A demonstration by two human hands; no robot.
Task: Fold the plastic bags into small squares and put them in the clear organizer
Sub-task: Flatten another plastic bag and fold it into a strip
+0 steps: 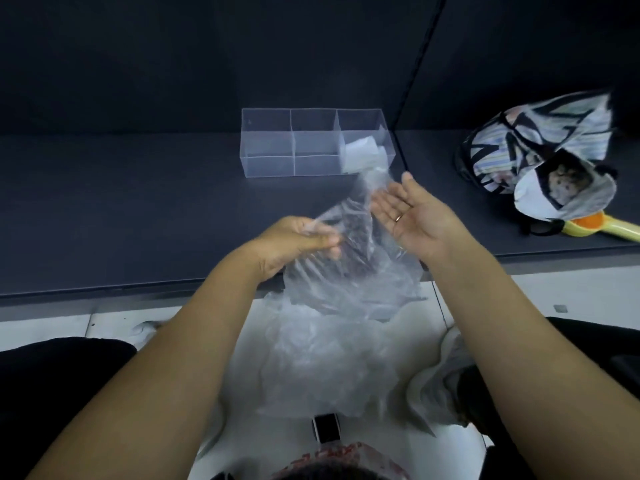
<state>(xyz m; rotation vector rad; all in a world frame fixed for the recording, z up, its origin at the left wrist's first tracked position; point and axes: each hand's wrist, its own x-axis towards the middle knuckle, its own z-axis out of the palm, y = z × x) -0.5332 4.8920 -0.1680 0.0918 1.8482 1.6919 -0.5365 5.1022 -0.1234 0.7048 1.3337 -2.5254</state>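
A crumpled clear plastic bag (349,265) hangs in the air over the front edge of the dark table. My left hand (298,240) grips its upper left part with curled fingers. My right hand (412,216) is held palm up with straight fingers against the bag's upper right side. Behind them stands the clear organizer (270,147) with several compartments. A folded plastic square (360,154) lies in its right front compartment. More clear plastic bags (322,362) are heaped below, between my arms.
A striped patterned bag (540,136) and a grey-white pouch (568,192) lie at the table's right. A yellow and orange handle (602,228) lies beside them. The dark table (138,209) stretches to the left. White floor tiles show below its edge.
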